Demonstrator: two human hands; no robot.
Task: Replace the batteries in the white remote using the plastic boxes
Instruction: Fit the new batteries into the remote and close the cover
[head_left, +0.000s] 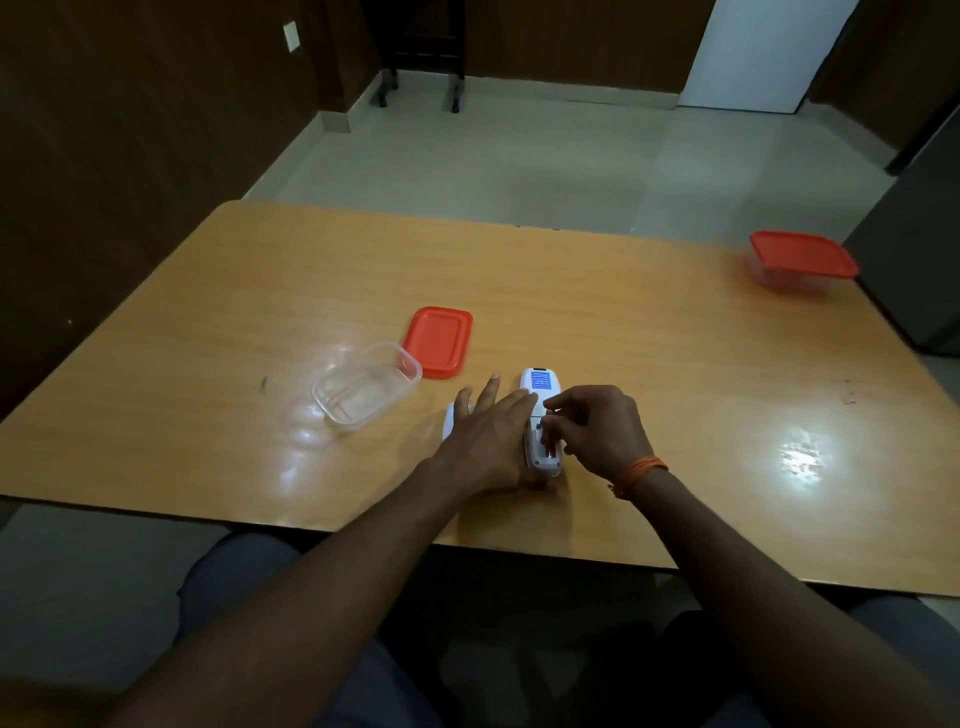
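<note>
The white remote (537, 387) lies face down near the table's front edge, its battery bay uncovered with a battery (549, 451) showing inside. My left hand (485, 441) rests flat along the remote's left side, fingers spread, steadying it. My right hand (597, 428) hovers over the bay with fingertips pinched at a battery there. A white piece, likely the battery cover (448, 422), peeks out from under my left hand. An open clear plastic box (363, 387) sits to the left, its red lid (439, 341) beside it.
A second clear box with a red lid on (802, 260) stands at the far right of the wooden table (675, 364). A dark cabinet (914, 260) is close to the table's right edge. My knees are below the front edge.
</note>
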